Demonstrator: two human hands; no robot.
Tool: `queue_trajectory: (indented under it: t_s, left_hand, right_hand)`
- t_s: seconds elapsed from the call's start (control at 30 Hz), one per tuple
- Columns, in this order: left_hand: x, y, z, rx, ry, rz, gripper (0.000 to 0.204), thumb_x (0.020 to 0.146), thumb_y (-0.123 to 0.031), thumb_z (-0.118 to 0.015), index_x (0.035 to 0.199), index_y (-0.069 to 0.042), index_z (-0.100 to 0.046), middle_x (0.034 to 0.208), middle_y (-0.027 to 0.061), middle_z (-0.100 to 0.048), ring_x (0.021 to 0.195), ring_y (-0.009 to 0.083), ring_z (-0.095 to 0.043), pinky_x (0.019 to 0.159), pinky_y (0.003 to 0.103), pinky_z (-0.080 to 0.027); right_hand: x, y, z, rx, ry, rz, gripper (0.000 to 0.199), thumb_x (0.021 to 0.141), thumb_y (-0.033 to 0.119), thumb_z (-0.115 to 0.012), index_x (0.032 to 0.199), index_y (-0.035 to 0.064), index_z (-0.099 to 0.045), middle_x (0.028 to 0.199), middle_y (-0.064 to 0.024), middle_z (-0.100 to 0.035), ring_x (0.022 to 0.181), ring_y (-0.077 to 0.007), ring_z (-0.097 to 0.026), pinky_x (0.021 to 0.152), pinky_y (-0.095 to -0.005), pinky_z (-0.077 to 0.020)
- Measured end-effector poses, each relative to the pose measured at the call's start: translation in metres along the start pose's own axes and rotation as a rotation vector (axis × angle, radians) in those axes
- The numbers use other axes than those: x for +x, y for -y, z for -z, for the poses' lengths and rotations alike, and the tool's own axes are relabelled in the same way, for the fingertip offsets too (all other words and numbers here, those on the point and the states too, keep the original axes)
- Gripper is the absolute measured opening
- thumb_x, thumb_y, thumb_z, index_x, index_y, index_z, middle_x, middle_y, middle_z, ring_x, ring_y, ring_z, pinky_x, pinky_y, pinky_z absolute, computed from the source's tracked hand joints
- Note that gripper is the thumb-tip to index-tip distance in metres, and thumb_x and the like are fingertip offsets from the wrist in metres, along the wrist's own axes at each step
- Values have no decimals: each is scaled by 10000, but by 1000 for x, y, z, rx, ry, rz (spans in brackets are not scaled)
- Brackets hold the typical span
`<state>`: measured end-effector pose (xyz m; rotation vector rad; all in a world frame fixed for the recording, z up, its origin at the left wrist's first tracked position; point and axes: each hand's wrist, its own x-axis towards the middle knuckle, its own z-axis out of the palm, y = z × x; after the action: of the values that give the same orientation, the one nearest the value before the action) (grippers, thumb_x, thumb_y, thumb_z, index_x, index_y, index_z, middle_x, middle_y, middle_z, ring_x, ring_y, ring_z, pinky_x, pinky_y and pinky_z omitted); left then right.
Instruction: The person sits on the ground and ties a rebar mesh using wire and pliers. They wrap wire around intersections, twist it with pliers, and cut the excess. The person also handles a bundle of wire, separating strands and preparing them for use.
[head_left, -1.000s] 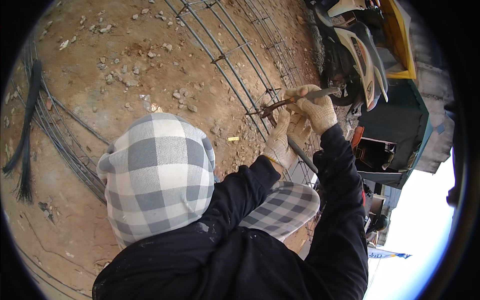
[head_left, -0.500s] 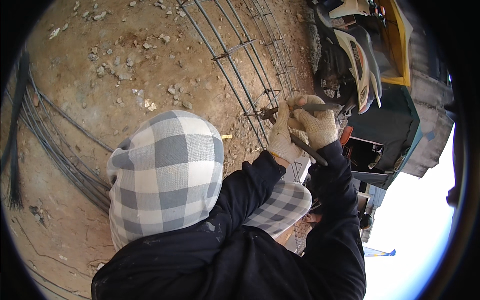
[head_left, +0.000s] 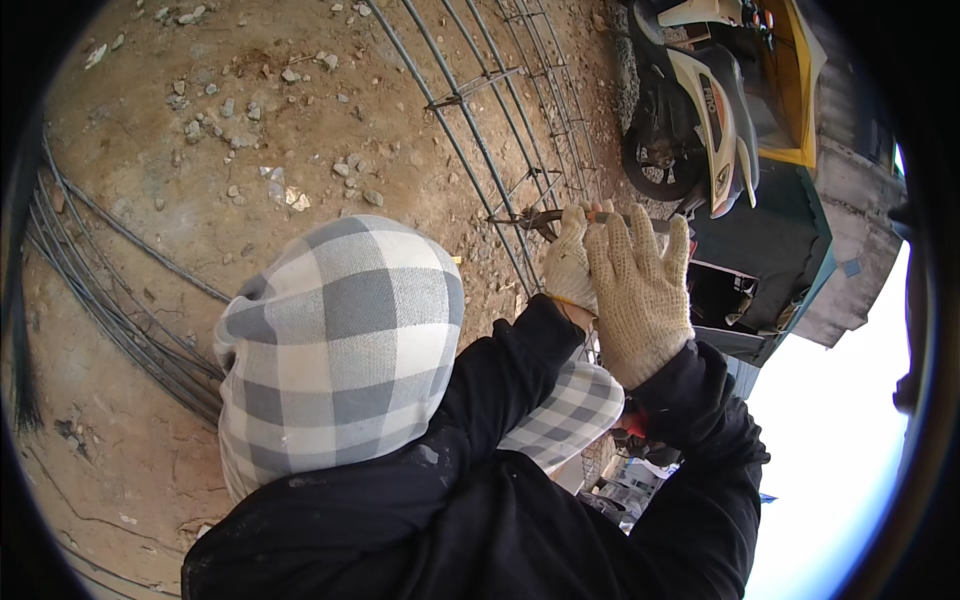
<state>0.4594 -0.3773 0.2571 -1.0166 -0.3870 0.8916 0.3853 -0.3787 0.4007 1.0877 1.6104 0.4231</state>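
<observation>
My left hand (head_left: 571, 262), in a cream knitted glove, is closed around a pair of pincers (head_left: 541, 217). The jaws meet a crossing of bars on a long rebar cage (head_left: 468, 130). My right hand (head_left: 638, 290), gloved alike, is open beside it, fingers stretched and slightly spread, with its back toward me. One handle of the pincers passes behind those fingers and shows again past them; the other handle is hidden. Whether the right palm touches the tool cannot be seen.
Loose steel rods (head_left: 110, 290) and a dark bundle of thin wire (head_left: 18, 330) lie on the left. Stones (head_left: 240, 110) dot the bare soil. A motorbike (head_left: 710, 120) stands upper right by a dark green shelter (head_left: 760, 240). My knees in checked trousers (head_left: 345, 350) are close below.
My right hand has let go of the pincer handle and opened, fingers straightening upward. The handle that stuck out below the hands is now out of sight. My left hand keeps its grip.
</observation>
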Motion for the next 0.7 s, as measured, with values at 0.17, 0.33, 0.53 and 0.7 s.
queue_trajectory:
  t_s: [0.17,0.33,0.53,0.7]
  left_hand:
    - [11,13,8,59,-118,-97,248,999,-372,-598,997,-126,-631,942,3,-653,891,164,-632,868,333,-526]
    - [27,9,26,83,-142,-41,226,956,-337,-675,1021,-122,-652,973,30,-656,917,200,-623,876,371,-520]
    - [35,-11,36,162,-142,27,251,939,-335,-696,1056,-115,-664,1054,34,-650,1085,200,-574,969,389,-472]
    - [35,-27,44,321,-217,80,230,976,-341,-641,1131,-172,-660,1114,-16,-663,1151,173,-571,979,371,-465]
  right_hand:
    - [42,-15,-47,-83,49,-218,397,805,219,-650,1157,45,-590,1076,-105,-627,1104,-317,-592,959,-538,-433]
    - [65,-71,-76,78,116,-31,154,822,193,-656,913,69,-662,816,-144,-694,782,-319,-712,660,-439,-560]
    - [138,-127,-133,210,264,273,177,810,221,-674,956,123,-692,824,-145,-701,839,-373,-694,718,-470,-551]
    - [182,-139,-181,307,361,329,274,730,260,-787,956,129,-703,828,-128,-705,848,-367,-682,717,-450,-541]
